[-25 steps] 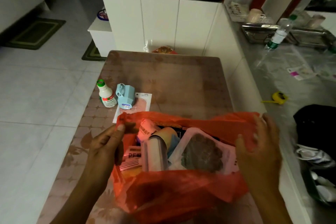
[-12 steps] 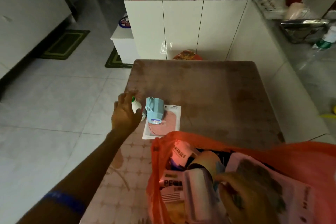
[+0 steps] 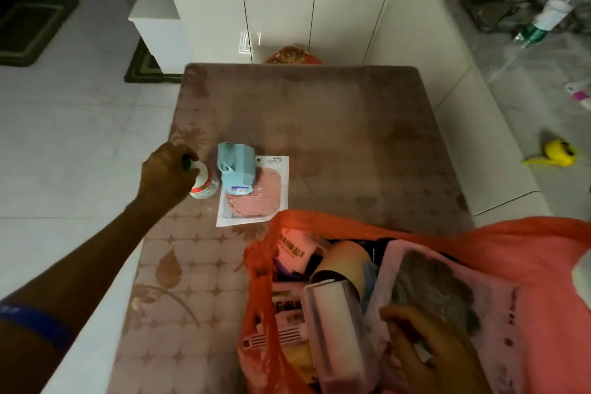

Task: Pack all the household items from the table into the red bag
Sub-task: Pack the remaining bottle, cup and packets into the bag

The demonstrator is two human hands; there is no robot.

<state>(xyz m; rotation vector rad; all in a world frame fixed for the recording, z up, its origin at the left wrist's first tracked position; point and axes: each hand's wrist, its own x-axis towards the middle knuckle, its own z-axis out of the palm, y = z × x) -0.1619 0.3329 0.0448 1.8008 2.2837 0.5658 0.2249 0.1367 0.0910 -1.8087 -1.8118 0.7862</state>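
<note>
My left hand [image 3: 166, 174] closed around a small white plastic bottle [image 3: 202, 182] with green cap, beside a pale blue pack [image 3: 236, 171] and flat sachet [image 3: 256, 193] on the patterned table [image 3: 335, 137], my right hand [image 3: 428, 352] gripping the crinkly red bag [image 3: 479, 243], stuffed with boxes.

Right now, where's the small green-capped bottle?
In the head view, the green-capped bottle stands on the table at its left edge, with the left hand closed around it, just left of the blue container.
</note>
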